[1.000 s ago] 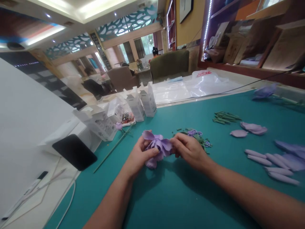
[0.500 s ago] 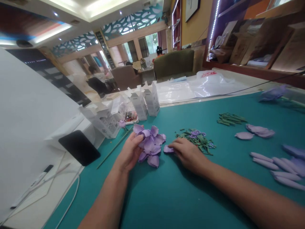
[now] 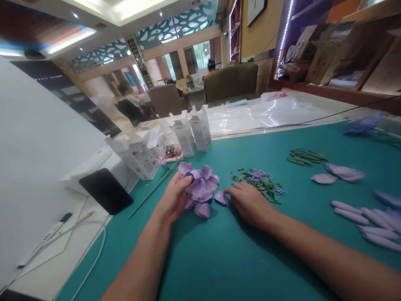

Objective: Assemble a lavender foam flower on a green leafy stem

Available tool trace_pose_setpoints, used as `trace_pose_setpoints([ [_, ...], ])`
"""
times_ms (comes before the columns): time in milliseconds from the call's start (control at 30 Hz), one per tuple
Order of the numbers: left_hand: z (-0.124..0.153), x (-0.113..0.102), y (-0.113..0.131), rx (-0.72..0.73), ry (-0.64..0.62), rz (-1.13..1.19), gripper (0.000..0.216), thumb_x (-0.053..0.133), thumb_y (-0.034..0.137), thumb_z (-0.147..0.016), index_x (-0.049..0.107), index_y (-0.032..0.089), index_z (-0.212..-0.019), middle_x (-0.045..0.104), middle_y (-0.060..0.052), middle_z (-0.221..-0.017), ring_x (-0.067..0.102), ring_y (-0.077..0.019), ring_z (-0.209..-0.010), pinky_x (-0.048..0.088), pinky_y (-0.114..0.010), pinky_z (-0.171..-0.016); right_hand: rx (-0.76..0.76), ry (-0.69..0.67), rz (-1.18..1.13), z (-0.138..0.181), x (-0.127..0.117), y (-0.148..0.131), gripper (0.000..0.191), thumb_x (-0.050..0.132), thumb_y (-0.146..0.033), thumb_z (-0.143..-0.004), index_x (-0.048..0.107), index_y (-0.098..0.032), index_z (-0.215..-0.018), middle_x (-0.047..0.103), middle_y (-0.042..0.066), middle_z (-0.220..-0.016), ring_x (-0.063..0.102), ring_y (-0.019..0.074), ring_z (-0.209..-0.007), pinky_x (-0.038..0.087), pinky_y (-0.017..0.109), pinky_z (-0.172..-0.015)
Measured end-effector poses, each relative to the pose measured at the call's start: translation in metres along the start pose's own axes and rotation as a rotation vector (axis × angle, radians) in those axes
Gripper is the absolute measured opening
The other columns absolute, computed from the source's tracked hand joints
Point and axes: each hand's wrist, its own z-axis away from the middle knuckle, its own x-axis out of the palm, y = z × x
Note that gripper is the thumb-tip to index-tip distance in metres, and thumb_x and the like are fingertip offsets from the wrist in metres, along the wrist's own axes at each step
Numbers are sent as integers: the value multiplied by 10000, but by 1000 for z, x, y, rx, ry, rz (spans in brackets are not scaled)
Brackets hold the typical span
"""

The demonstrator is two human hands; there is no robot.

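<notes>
A purple artificial flower [image 3: 200,189] with several layered petals lies on the teal table mat [image 3: 238,259], and my left hand [image 3: 173,200] grips its left side with curled fingers. Just to its right a single loose purple petal [image 3: 221,197] lies on the mat. My right hand [image 3: 249,202] rests low on the mat, its fingertips pinched on that petal's edge. Behind my right hand sits a small pile of green and purple bits [image 3: 261,180].
A green stem with a purple bud [image 3: 156,184] lies left of the flower. White cartons [image 3: 191,133] and a black tablet [image 3: 105,195] stand at the left. Green sticks [image 3: 305,156], purple petals [image 3: 340,172] and rolled purple pieces [image 3: 363,215] lie at right. People sit far behind.
A second ago both hands held the flower together. My right hand has since let go and come down to a loose petal beside it; my left hand keeps the flower, now opened flat.
</notes>
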Motion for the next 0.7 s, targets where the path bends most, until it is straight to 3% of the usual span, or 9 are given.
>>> trace_pose_setpoints([
  [167,0,-1,0,6,-10,5,642,804,386,-618,584,236,-1201,692,-38,-1020,632,-233,-894,475,-292,-685,89,5,-91,-2,-10,14,271,441,-79,-887,671,-170,-1000,667,96,-970,582,227,-898,411,306,-727],
  [367,0,-1,0,19,-12,9,590,797,375,-631,607,239,-1172,692,-33,-1001,635,-226,-883,473,-289,-682,5,-71,-2,-2,-11,11,121,548,-140,-853,657,-187,-830,642,83,-876,548,227,-819,381,306,-666],
  [533,-1,-1,-1,17,-17,-5,600,793,382,-633,601,239,-1183,690,-38,-1017,632,-217,-855,468,-276,-651,-16,-4,177,-2,-5,15,227,481,-110,-879,639,-175,-729,598,98,-773,488,217,-723,330,320,-628],
  [600,-2,-1,-2,15,-18,-10,610,794,387,-631,599,239,-1189,691,-41,-1020,631,-221,-864,465,-274,-648,0,36,190,-3,-4,16,255,451,-99,-893,661,-167,-764,609,113,-796,495,225,-742,344,326,-644],
  [700,-2,0,-2,4,-15,-6,630,804,393,-618,600,242,-1195,696,-39,-1002,631,-229,-880,465,-279,-666,-70,64,106,-3,-1,11,276,427,-124,-928,685,-170,-1015,655,138,-1013,535,259,-905,400,355,-749],
])
